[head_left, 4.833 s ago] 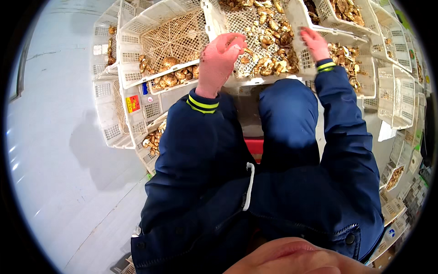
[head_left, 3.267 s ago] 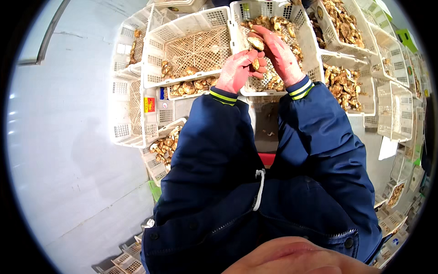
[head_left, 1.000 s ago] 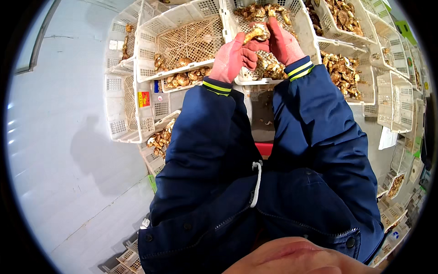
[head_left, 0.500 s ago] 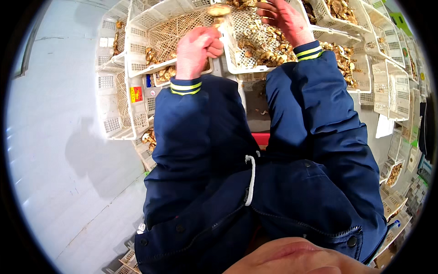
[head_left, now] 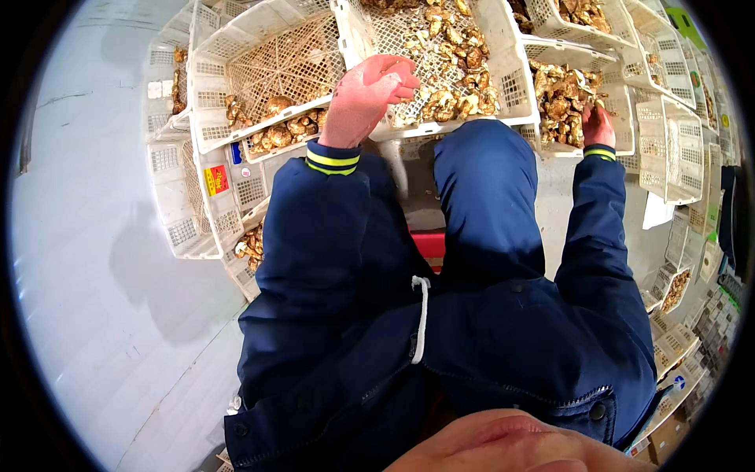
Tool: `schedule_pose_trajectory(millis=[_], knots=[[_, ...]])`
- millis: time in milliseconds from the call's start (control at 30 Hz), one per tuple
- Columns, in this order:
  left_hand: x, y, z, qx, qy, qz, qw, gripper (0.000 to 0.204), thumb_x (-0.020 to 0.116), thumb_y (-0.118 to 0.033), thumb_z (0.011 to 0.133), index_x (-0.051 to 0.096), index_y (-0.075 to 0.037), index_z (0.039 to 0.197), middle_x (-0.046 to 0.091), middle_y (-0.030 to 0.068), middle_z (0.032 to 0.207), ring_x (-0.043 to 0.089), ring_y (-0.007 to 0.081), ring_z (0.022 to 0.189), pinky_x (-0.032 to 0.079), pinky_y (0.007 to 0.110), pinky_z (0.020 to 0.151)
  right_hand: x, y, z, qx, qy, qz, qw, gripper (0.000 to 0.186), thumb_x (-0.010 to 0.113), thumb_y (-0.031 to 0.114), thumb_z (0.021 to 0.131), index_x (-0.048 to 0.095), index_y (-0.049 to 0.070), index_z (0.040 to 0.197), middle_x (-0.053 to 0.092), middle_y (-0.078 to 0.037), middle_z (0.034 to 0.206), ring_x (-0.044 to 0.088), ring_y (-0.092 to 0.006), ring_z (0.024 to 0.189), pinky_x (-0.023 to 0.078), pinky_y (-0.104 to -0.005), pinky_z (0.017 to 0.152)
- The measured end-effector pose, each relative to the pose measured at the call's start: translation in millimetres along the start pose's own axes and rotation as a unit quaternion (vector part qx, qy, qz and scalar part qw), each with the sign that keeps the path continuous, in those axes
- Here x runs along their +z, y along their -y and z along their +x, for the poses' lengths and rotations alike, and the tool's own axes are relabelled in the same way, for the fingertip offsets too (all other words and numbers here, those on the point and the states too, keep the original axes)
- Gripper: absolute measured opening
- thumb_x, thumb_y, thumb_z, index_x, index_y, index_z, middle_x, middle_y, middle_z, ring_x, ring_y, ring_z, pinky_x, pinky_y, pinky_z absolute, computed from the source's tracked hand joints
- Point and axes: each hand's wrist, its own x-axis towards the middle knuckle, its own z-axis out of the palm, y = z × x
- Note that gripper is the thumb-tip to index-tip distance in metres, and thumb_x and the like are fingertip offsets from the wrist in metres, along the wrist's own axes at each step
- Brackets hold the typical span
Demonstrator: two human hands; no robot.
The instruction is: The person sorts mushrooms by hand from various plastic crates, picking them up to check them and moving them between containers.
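Holding my left hand (head_left: 368, 98) above the left side of the middle crate (head_left: 514, 88), fingers half-curled, any grip unclear, I record my right hand (head_left: 599, 127) among brown mushrooms (head_left: 560, 102) in the right crate (head_left: 623, 118), closure hidden; another crate (head_left: 543, 16) stands beyond.

A pale grey floor (head_left: 86, 252) spreads down the left of my view, a soft shadow (head_left: 161, 291) across it. Beside it I see white plastic crates packed close, some stacked. The central crate (head_left: 513, 82) carries brown mushrooms (head_left: 444, 105) on its mesh bottom, the right-hand crate (head_left: 621, 118) is heaped with them, and the left-hand crate (head_left: 291, 63) has a few along its near side.
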Motion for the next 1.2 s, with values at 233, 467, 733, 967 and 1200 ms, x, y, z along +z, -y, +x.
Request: schedule_pose_trajectory(millis=[233,467,733,967,1200], knots=[[-6,-14,-3,-0.013,-0.082,0.033,0.996,0.032,0.047,-0.018,0.091,0.052,0.007,0.11,0.061,0.0122,0.095,0.058,0.015,0.083,0.046,0.027,0.077,-24,181,89,0.283,0.157,0.697,0.64,0.038,0.059,0.023,0.084,0.054,0.002,0.116,0.063,-0.009,0.097,0.062,-0.0158,0.08,0.05,-0.0276,0.071],[-3,-8,13,-0.08,-0.102,0.105,0.986,0.03,0.049,-0.019,0.089,0.053,0.004,0.108,0.062,0.0134,0.092,0.059,0.0168,0.082,0.046,0.027,0.075,91,278,103,0.109,0.361,0.035,0.926,0.058,0.055,0.044,0.081,0.042,0.002,0.119,0.056,-0.018,0.111,0.055,-0.0293,0.104,0.046,-0.0395,0.084],[-18,-12,1,-0.089,-0.077,0.116,0.986,0.04,0.048,-0.027,0.09,0.049,0.005,0.114,0.059,0.0093,0.096,0.056,0.0139,0.083,0.044,0.027,0.078,47,293,120,0.074,0.297,0.188,0.933,0.039,0.055,0.028,0.08,0.055,0.01,0.115,0.058,-0.013,0.114,0.06,-0.0241,0.098,0.048,-0.0358,0.081],[-9,-4,7,-0.103,-0.099,0.109,0.984,0.03,0.045,-0.009,0.086,0.049,0.006,0.111,0.058,0.0108,0.095,0.055,0.0159,0.086,0.043,0.028,0.08,8,108,111,0.24,-0.05,0.612,0.751,0.028,0.058,0.023,0.083,0.062,0.011,0.107,0.065,-0.002,0.093,0.061,-0.0122,0.081,0.047,-0.023,0.072],[14,0,24,-0.156,-0.084,0.238,0.955,0.028,0.043,-0.013,0.092,0.051,0.005,0.111,0.06,0.0125,0.097,0.058,0.0178,0.088,0.044,0.029,0.081,152,15,65,0.269,0.274,0.077,0.92,0.042,0.06,0.035,0.077,0.058,0.014,0.113,0.062,-0.011,0.106,0.059,-0.0262,0.098,0.045,-0.0366,0.084]])
